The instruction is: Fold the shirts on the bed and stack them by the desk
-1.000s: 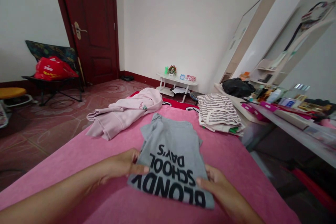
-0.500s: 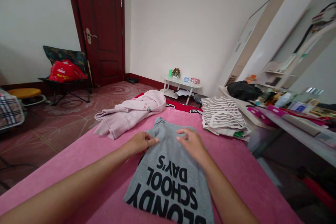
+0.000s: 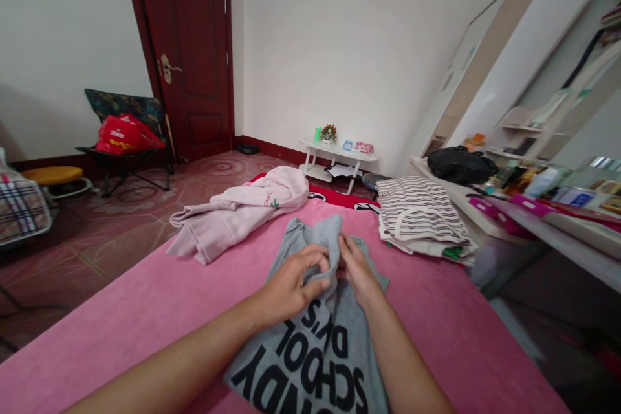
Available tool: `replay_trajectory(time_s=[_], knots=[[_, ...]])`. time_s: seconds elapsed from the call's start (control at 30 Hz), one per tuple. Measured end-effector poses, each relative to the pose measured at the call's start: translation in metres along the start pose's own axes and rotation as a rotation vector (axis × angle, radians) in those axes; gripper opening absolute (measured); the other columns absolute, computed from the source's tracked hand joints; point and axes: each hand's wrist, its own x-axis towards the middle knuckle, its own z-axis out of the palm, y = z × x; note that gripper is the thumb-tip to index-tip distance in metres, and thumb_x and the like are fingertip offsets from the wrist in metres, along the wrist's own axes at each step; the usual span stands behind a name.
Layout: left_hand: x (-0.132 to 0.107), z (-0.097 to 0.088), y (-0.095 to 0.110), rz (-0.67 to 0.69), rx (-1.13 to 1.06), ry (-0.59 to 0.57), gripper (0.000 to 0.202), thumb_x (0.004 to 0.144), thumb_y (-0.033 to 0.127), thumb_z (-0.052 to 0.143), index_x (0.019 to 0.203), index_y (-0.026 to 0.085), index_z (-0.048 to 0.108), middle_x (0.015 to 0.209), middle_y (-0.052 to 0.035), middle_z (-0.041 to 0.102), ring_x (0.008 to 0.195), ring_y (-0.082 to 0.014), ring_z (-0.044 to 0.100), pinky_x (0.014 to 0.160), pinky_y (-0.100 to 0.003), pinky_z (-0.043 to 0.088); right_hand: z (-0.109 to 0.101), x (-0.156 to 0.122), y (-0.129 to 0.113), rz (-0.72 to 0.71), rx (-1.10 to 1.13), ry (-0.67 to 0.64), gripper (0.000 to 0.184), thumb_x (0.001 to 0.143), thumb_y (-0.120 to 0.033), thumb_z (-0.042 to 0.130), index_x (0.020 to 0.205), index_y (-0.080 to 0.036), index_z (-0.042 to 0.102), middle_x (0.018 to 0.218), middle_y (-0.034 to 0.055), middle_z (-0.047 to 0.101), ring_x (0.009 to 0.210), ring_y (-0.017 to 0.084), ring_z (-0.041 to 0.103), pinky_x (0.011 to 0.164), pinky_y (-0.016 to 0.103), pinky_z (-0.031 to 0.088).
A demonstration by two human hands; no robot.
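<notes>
A grey T-shirt (image 3: 315,349) with big black letters lies on the pink bed cover (image 3: 145,297) in front of me. My left hand (image 3: 291,284) and my right hand (image 3: 356,272) meet over its far part. Both pinch the grey cloth near the collar end and bunch it up between them, so a fold of fabric stands above my fingers. The printed part of the shirt lies flat between my forearms.
A pale pink hoodie (image 3: 237,210) lies crumpled at the far left of the bed, and a folded striped garment (image 3: 420,213) at the far right. A cluttered desk (image 3: 548,207) runs along the right. A small white table (image 3: 339,155), a dark red door (image 3: 189,52) and a chair with a red bag (image 3: 123,136) stand beyond.
My hands left the shirt's near edge, moved to its far end, then came together and gathered the grey cloth into a raised fold. The view shifted slightly.
</notes>
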Motion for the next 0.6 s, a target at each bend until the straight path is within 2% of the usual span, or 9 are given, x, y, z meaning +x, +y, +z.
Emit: replay_trajectory(time_s=[0.1,0.2,0.27,0.33,0.37,0.43,0.5,0.53,0.6], knots=[[-0.005,0.009,0.004,-0.026,-0.196,-0.095,0.012,0.084,0.029,0.057,0.083,0.019,0.052,0.111,-0.0049,0.057,0.108,-0.0205,0.052,0.096,-0.031,0.036,-0.017,-0.005,-0.005,0.058,0.183,-0.082,0.051,0.079,-0.063,0.055,0.115,-0.026,0.053,0.090,0.0021,0.065,0.066,0.014,0.060,0.050,0.024,0.050],[-0.009,0.013,-0.001,-0.136,-0.396,-0.131,0.022,0.083,0.037,0.060,0.082,0.019,0.047,0.109,-0.0054,0.059,0.103,-0.0202,0.055,0.090,-0.030,0.040,-0.028,-0.007,-0.004,0.050,0.221,-0.182,0.051,0.073,-0.053,0.068,0.113,-0.023,0.056,0.081,-0.0001,0.063,0.058,0.012,0.056,0.047,0.023,0.048],[-0.008,0.014,-0.003,-0.180,-0.417,-0.101,0.028,0.080,0.042,0.062,0.086,0.019,0.046,0.105,-0.0053,0.060,0.098,-0.0200,0.056,0.085,-0.030,0.042,-0.027,-0.008,-0.008,0.014,0.178,-0.150,0.049,0.070,-0.047,0.074,0.107,-0.019,0.059,0.067,-0.0033,0.058,0.048,0.009,0.050,0.041,0.020,0.043],[-0.002,0.012,-0.003,-0.195,-0.319,-0.017,0.039,0.075,0.043,0.068,0.099,0.020,0.047,0.107,-0.0052,0.060,0.100,-0.0215,0.056,0.087,-0.032,0.042,-0.018,-0.010,-0.018,-0.056,0.123,-0.073,0.045,0.070,-0.044,0.075,0.103,-0.017,0.060,0.061,-0.0046,0.056,0.045,0.008,0.048,0.041,0.019,0.043],[0.002,0.009,-0.005,-0.204,-0.260,0.044,0.048,0.072,0.041,0.071,0.107,0.020,0.046,0.111,-0.0058,0.060,0.103,-0.0225,0.056,0.089,-0.033,0.043,-0.012,-0.011,-0.025,-0.099,0.108,-0.062,0.047,0.070,-0.042,0.075,0.107,-0.018,0.060,0.067,-0.0029,0.060,0.049,0.008,0.052,0.045,0.020,0.048],[0.009,0.000,-0.017,-0.264,-0.169,0.199,0.061,0.070,0.037,0.072,0.120,0.019,0.042,0.116,-0.0077,0.059,0.104,-0.0239,0.057,0.090,-0.035,0.044,-0.002,-0.014,-0.040,-0.189,0.099,-0.085,0.059,0.069,-0.039,0.076,0.122,-0.024,0.054,0.101,0.0039,0.065,0.069,0.012,0.064,0.062,0.026,0.056],[0.011,-0.015,-0.039,-0.402,-0.061,0.347,0.064,0.073,0.034,0.068,0.127,0.017,0.037,0.112,-0.0095,0.061,0.100,-0.0250,0.060,0.086,-0.037,0.047,-0.005,-0.014,-0.052,-0.270,0.073,-0.044,0.068,0.069,-0.037,0.074,0.131,-0.030,0.047,0.133,0.0071,0.051,0.089,0.016,0.066,0.074,0.031,0.056],[0.009,-0.023,-0.052,-0.478,0.029,0.391,0.066,0.074,0.032,0.066,0.130,0.015,0.035,0.107,-0.0097,0.062,0.096,-0.0257,0.061,0.084,-0.038,0.048,-0.012,-0.012,-0.054,-0.289,0.029,0.032,0.067,0.069,-0.039,0.072,0.130,-0.030,0.047,0.138,0.0080,0.047,0.091,0.017,0.066,0.073,0.031,0.056],[0.002,-0.038,-0.077,-0.545,0.267,0.386,0.075,0.071,0.028,0.068,0.135,0.013,0.033,0.106,-0.0105,0.062,0.095,-0.0269,0.062,0.085,-0.040,0.047,-0.038,-0.007,-0.051,-0.255,-0.150,0.229,0.054,0.071,-0.043,0.068,0.120,-0.023,0.057,0.127,0.0106,0.057,0.080,0.017,0.067,0.065,0.029,0.054]])
